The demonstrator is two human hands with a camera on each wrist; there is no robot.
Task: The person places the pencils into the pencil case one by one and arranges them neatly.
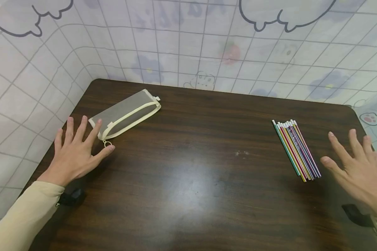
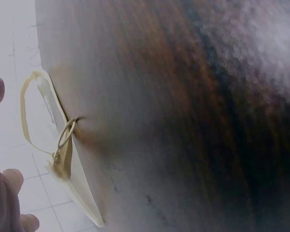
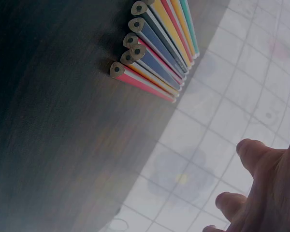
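Closest to the head camera, has a beige sleeve cut off by the lower-left corner, with the left hand spread wide and holding nothing. Overlaps, to the eye, one end of a mesh pouch (cannot tell whether touching). Shows this pouch at the far left of the dark wooden table, grey and see-through, edged in pale yellow, mouth parted, ring pull at the near end. On the right, has striped pencils lying side by side, too tightly packed to count, just beside the right hand, likewise wide and empty.

From the left wrist, catches only fingertips at the edge; gives pouch and ring pull blurred, sidelong.

From the right wrist, crops the pencils at the top, showing flat, unsharpened ends with dark cores; cuts the right hand off at lower right.
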